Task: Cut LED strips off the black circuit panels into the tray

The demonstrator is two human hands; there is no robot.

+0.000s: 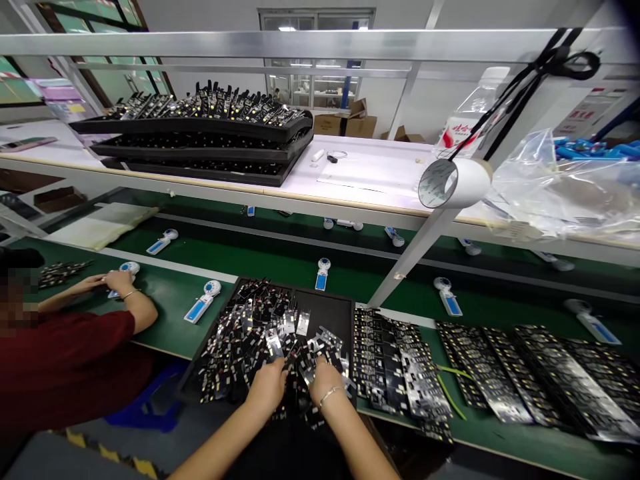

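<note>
Head view: two bare hands at work over a black tray (327,303) at the near edge of a green bench (170,323). Small circuit boards (250,327) lie heaped in the tray, thickest at its left and middle; the far right corner is bare. The left hand (267,387) reaches into the heap with fingers curled, just beside a silvery board (274,343). The right hand (326,381), a bracelet (330,397) at its wrist, is likewise curled, close to more shiny boards (325,343). The fingertips are partly hidden, and whether either hand grips a piece cannot be told.

Progress, as judged from the layout: the work seems well under way but unfinished. The heaped boards appear to be separate pieces, lying in no order. To the right of the tray, sheets of joined boards (420,373) lie overlapping, with further sheets (505,387) beyond them, apparently whole; green ties (453,393) lie between the two groups. How many pieces are finished cannot be counted.

Surroundings: a co-worker's hands (120,285) meet near a gadget at the left. Another white-and-blue gadget (203,301) lies beside the tray. Overhead, a shelf (370,163) bears stacked trays of boards (200,113).
</note>
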